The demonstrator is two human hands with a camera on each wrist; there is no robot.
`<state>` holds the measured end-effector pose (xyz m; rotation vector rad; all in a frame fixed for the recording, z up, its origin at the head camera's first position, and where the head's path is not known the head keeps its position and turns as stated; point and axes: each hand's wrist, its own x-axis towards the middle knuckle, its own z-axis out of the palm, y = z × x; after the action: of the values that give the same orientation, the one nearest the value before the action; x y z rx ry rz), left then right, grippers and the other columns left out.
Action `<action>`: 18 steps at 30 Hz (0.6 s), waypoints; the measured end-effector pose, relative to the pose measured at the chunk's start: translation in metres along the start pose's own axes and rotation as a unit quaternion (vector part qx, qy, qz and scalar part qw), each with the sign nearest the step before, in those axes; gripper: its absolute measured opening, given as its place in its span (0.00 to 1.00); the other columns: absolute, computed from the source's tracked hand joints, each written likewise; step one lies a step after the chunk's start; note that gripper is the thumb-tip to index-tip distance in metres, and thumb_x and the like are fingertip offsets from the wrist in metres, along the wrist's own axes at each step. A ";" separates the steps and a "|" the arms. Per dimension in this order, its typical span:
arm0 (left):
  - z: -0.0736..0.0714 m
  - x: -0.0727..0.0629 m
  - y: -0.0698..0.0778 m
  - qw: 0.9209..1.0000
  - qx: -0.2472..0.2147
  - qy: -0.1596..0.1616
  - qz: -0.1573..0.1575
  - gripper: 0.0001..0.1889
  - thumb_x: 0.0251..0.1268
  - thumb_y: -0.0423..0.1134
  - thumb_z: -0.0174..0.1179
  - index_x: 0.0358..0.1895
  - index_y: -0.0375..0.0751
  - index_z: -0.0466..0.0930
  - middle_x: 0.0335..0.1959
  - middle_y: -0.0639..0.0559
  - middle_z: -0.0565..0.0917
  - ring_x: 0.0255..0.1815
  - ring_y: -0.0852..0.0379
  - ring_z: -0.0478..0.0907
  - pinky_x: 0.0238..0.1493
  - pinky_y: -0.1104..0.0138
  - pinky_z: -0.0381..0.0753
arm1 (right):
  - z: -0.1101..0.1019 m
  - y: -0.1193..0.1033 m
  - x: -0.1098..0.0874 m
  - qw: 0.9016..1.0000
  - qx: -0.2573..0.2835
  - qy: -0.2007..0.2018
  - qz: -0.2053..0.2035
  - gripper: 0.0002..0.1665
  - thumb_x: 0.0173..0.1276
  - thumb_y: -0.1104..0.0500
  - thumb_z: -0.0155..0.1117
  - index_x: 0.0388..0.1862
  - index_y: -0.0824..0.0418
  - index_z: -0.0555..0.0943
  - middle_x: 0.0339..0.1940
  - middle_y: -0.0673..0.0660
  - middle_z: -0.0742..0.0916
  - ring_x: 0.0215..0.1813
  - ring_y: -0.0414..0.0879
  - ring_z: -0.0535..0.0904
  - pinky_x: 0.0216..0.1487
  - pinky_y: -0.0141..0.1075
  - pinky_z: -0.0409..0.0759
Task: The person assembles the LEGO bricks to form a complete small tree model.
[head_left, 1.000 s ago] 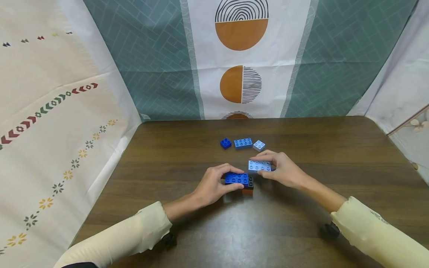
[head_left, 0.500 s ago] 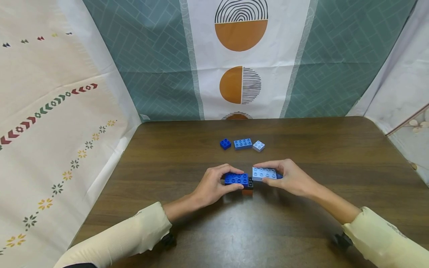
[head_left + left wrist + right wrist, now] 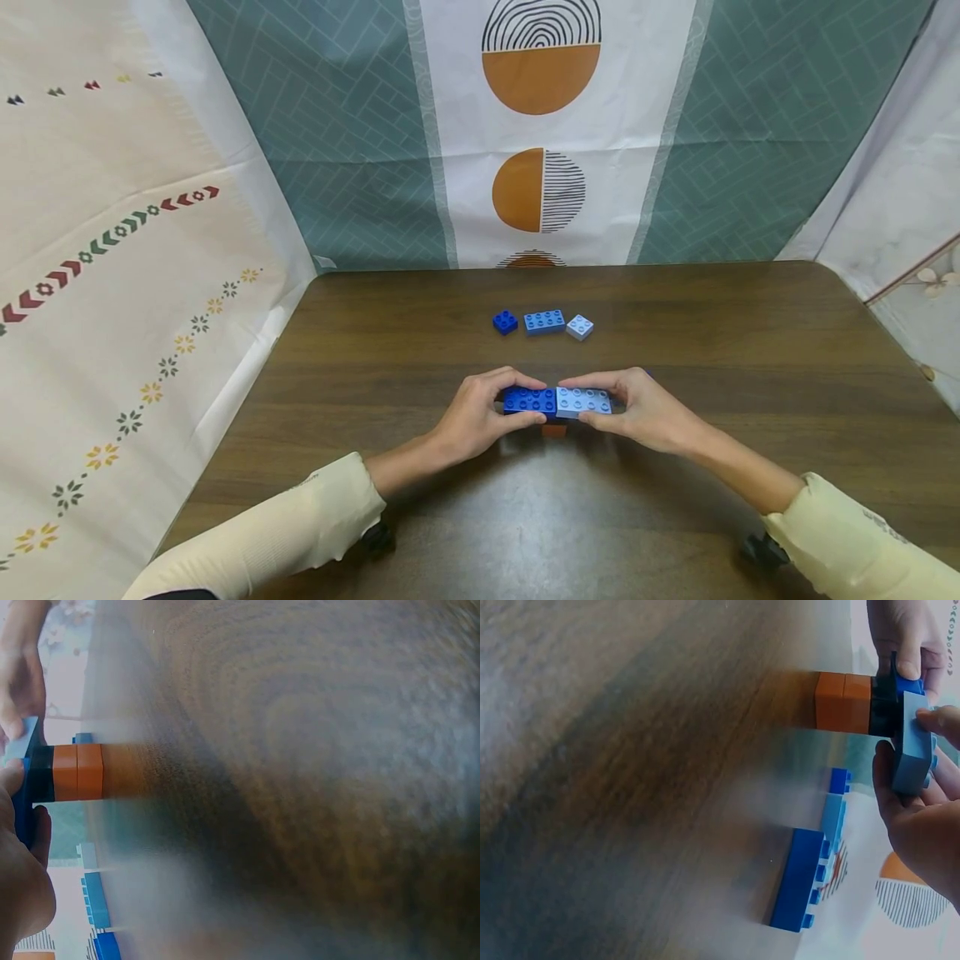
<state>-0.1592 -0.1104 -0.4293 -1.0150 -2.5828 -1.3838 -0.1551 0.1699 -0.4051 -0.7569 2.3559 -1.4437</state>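
Observation:
A short tower stands on the table, with two orange bricks below and a black brick above them. On top of it, my left hand grips a dark blue toy brick between thumb and fingers. From the other side, my right hand pinches a light blue toy brick by its long sides. The two top bricks sit end to end over the black brick, each overhanging the tower. In the head view the black brick is hidden beneath them.
Behind the hands lie a small dark blue brick, a medium blue brick and a small pale brick in a row. Another long blue brick rests near my right hand. A patterned cloth hangs at the table's back edge.
My right hand has brought the light blue brick toward me, out to the right, then left against the dark blue brick's end. The left hand has stayed in place.

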 end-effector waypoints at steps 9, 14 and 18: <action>0.001 0.000 -0.001 1.000 0.001 0.004 0.003 0.18 0.66 0.39 0.77 0.57 0.44 0.88 0.50 0.52 0.88 0.45 0.62 0.84 0.46 0.66 0.88 | 0.011 -0.001 0.002 0.999 0.003 0.040 0.015 0.24 0.72 0.54 0.76 0.65 0.57 0.87 0.57 0.59 0.90 0.41 0.48 0.83 0.37 0.31 0.80; 0.001 0.000 -0.002 1.000 -0.005 0.005 0.009 0.18 0.66 0.40 0.77 0.57 0.44 0.88 0.50 0.52 0.88 0.45 0.61 0.84 0.45 0.66 0.88 | 0.017 -0.001 0.004 0.998 0.021 0.061 0.010 0.22 0.72 0.56 0.77 0.63 0.58 0.88 0.57 0.61 0.90 0.40 0.48 0.85 0.40 0.32 0.85; 0.001 0.000 -0.002 1.000 -0.002 0.005 0.012 0.17 0.66 0.40 0.76 0.57 0.44 0.88 0.49 0.52 0.88 0.44 0.62 0.84 0.44 0.68 0.88 | 0.019 -0.001 0.005 0.997 0.021 0.069 0.008 0.21 0.70 0.57 0.78 0.61 0.59 0.89 0.56 0.61 0.90 0.39 0.47 0.86 0.40 0.34 0.87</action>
<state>-0.1599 -0.1108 -0.4311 -1.0329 -2.5530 -1.3851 -0.1500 0.1523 -0.4129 -0.6445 2.4182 -1.5798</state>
